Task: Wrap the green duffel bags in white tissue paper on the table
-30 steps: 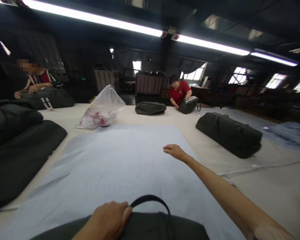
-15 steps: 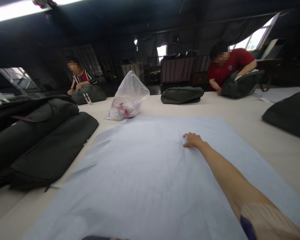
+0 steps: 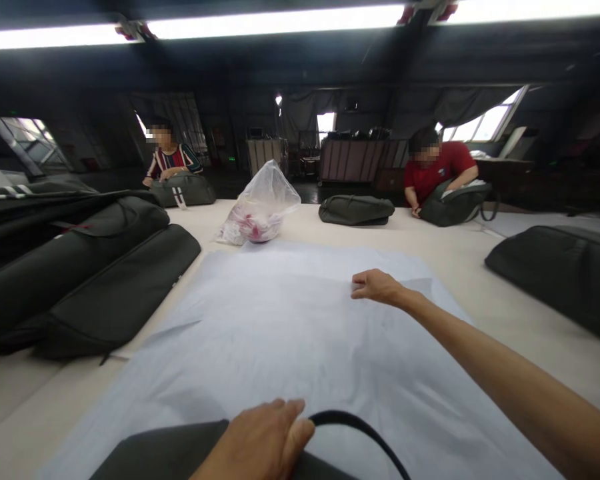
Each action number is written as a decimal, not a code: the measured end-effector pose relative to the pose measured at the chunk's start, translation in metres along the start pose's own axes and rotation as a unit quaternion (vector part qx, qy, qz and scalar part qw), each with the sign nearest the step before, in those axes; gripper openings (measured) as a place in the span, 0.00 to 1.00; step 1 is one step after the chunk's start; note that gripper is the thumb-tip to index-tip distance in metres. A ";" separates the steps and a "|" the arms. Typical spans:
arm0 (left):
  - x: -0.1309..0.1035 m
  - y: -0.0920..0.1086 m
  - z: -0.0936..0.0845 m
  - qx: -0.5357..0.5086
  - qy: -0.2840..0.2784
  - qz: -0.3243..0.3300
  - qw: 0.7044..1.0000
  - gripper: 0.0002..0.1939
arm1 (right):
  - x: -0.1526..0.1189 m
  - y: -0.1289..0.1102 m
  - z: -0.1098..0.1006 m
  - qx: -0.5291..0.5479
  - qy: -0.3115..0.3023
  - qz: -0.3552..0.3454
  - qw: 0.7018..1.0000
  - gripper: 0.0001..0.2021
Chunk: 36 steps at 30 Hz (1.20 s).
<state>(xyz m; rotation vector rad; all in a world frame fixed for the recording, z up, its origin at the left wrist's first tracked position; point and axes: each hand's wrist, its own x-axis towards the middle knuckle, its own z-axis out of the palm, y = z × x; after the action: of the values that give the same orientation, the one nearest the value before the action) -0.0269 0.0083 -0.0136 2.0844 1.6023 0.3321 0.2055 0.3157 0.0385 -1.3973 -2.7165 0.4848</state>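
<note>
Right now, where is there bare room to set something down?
Widest: the sheet between the plastic bag and the near bag, left of the right hand. Smaller: the table between the sheet's right edge and the right bag. Crowded: the left side, where dark bags lie packed together, and the near edge, with the left hand on the near bag.

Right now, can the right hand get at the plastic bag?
Probably yes: only the pale sheet shows between the right hand and the plastic bag, nothing standing in the way. It sits farther off, leftward, so likely a stretch.
</note>
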 end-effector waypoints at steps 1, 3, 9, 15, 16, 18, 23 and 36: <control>0.002 0.004 -0.005 0.003 0.040 -0.016 0.999 0.24 | -0.019 -0.016 -0.010 -0.007 0.014 -0.032 0.999 0.06; 0.008 0.010 -0.014 0.002 0.140 -0.047 0.989 0.29 | -0.061 -0.051 -0.026 -0.031 0.045 -0.107 0.993 0.05; 0.024 0.035 -0.061 0.110 0.405 0.003 0.908 0.39 | -0.185 -0.150 -0.045 -0.156 0.131 -0.315 0.927 0.06; -0.006 0.043 -0.140 0.276 0.290 0.104 0.911 0.20 | -0.277 -0.210 -0.047 -0.268 0.172 -0.343 0.884 0.09; -0.015 0.039 -0.149 0.285 0.274 0.097 0.913 0.18 | -0.288 -0.215 -0.047 -0.282 0.177 -0.339 0.880 0.10; -0.038 0.032 -0.162 0.302 0.260 0.089 0.913 0.17 | -0.308 -0.223 -0.047 -0.304 0.189 -0.326 0.875 0.11; -0.118 0.034 -0.167 0.328 0.291 0.136 0.888 0.18 | -0.350 -0.229 -0.042 -0.308 0.238 -0.255 0.885 0.13; -0.231 0.025 -0.064 0.307 0.192 0.238 0.901 0.14 | -0.436 -0.228 0.073 -0.170 0.321 -0.157 0.918 0.13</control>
<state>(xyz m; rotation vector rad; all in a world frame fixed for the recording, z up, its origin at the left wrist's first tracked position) -0.1017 -0.2025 0.0766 3.0744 1.5076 0.4688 0.2709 -0.1759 0.0803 -0.9000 -2.4369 -0.4193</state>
